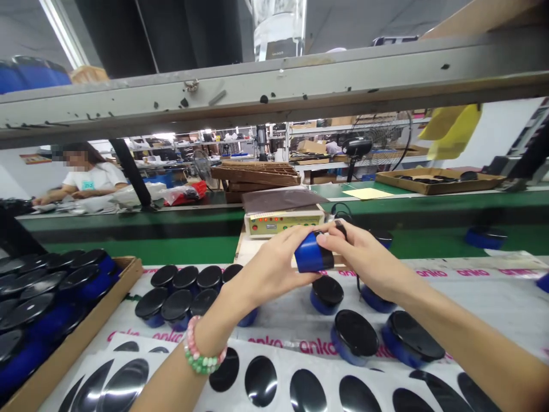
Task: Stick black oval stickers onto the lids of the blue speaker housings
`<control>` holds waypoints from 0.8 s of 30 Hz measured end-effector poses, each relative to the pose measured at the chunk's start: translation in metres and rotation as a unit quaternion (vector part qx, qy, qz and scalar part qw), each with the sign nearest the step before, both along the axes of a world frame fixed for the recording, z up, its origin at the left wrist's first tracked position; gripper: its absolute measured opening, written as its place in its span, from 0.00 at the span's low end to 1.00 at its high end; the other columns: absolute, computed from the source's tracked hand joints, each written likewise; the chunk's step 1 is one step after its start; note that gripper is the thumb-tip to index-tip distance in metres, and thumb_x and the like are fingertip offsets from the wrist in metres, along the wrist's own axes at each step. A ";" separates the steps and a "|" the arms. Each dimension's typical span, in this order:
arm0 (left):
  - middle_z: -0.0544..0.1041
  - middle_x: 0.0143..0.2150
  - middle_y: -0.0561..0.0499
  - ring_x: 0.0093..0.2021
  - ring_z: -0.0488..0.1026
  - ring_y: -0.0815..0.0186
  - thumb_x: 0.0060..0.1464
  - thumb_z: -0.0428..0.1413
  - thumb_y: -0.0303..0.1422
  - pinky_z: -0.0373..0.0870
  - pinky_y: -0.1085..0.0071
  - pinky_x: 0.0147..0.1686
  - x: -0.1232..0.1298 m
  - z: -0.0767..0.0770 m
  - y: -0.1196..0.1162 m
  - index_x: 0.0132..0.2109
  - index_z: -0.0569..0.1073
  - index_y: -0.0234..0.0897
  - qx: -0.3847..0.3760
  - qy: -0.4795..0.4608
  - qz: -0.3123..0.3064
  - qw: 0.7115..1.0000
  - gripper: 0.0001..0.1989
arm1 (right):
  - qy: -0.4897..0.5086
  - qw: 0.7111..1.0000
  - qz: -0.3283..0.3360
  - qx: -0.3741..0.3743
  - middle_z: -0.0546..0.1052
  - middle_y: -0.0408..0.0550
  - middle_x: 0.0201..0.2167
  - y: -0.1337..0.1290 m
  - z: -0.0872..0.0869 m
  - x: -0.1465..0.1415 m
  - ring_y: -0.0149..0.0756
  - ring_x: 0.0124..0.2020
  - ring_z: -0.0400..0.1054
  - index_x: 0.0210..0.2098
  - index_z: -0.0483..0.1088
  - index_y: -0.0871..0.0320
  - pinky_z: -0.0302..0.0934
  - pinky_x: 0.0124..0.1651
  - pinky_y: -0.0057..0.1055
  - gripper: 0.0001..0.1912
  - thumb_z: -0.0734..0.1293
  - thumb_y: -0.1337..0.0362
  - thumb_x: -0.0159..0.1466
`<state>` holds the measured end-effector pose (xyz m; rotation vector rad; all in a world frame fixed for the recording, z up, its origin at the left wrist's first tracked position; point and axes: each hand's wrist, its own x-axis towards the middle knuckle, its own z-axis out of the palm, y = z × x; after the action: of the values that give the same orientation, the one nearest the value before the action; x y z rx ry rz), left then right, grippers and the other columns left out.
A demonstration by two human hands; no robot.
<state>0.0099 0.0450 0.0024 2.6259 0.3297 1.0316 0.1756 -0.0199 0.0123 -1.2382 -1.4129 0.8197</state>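
Note:
Above the table, my left hand [285, 257] is wrapped round a small blue cylindrical case [307, 254] with a black end, tilted on its side. My right hand [354, 243] is closed on the black end, its thumb pressed against it. A small black piece [341, 229] shows by the right fingers; what it is I cannot make out. Below the hands stand several similar cases with shiny black tops, among them one [327, 293] just under the held case. Nearer to me lie white sheets with round black stickers [261, 380].
A cardboard box [124, 286] of blue and black cases is at the left. Behind my hands stands a control box [283, 223] with red lights. A green conveyor belt [206, 246] runs across, below a metal shelf beam [240, 94]. A person [92, 174] sits at the far left.

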 end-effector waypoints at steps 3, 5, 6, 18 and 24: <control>0.67 0.59 0.46 0.58 0.65 0.59 0.48 0.62 0.28 0.60 0.62 0.58 -0.009 0.008 0.005 0.60 0.60 0.38 0.012 0.021 0.011 1.000 0.32 | -0.028 0.999 0.006 0.015 0.70 0.46 0.37 0.014 0.004 -0.009 0.37 0.38 0.68 0.37 0.62 0.56 0.67 0.36 0.32 0.14 0.61 0.53 0.59; 0.66 0.60 0.47 0.59 0.62 0.58 0.49 0.62 0.30 0.58 0.61 0.59 -0.023 0.015 0.010 0.60 0.61 0.40 0.003 0.060 0.036 0.998 0.32 | -0.073 0.997 0.016 0.016 0.70 0.46 0.36 0.027 0.004 -0.013 0.36 0.37 0.67 0.37 0.62 0.56 0.66 0.34 0.30 0.13 0.59 0.53 0.60; 0.64 0.62 0.47 0.61 0.60 0.56 0.48 0.62 0.32 0.56 0.60 0.60 -0.032 0.019 0.012 0.61 0.60 0.41 -0.005 0.089 0.060 0.994 0.34 | -0.102 0.994 0.023 0.013 0.70 0.45 0.33 0.033 0.003 -0.015 0.35 0.34 0.67 0.36 0.62 0.56 0.65 0.32 0.29 0.13 0.60 0.53 0.60; 0.76 0.40 0.37 0.40 0.75 0.50 0.55 0.51 0.35 0.69 0.57 0.41 -0.059 0.007 0.038 0.40 0.76 0.33 -0.134 0.373 0.254 0.882 0.13 | -0.381 0.922 0.062 -0.014 0.68 0.40 0.23 0.072 -0.056 -0.064 0.29 0.23 0.61 0.26 0.64 0.59 0.57 0.28 0.28 0.16 0.63 0.53 0.63; 0.62 0.61 0.37 0.61 0.55 0.37 0.28 0.69 0.34 0.46 0.34 0.55 -0.022 -0.021 0.030 0.52 0.69 0.41 -0.142 0.408 0.209 0.877 0.38 | -0.395 0.915 -0.085 -0.023 0.65 0.41 0.19 0.043 -0.007 0.026 0.31 0.20 0.57 0.24 0.55 0.54 0.51 0.24 0.29 0.15 0.63 0.55 0.61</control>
<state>-0.0118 0.0752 -0.0188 2.6092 1.1687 -0.1252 0.2013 0.0227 0.0052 -1.8127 -1.8749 0.2110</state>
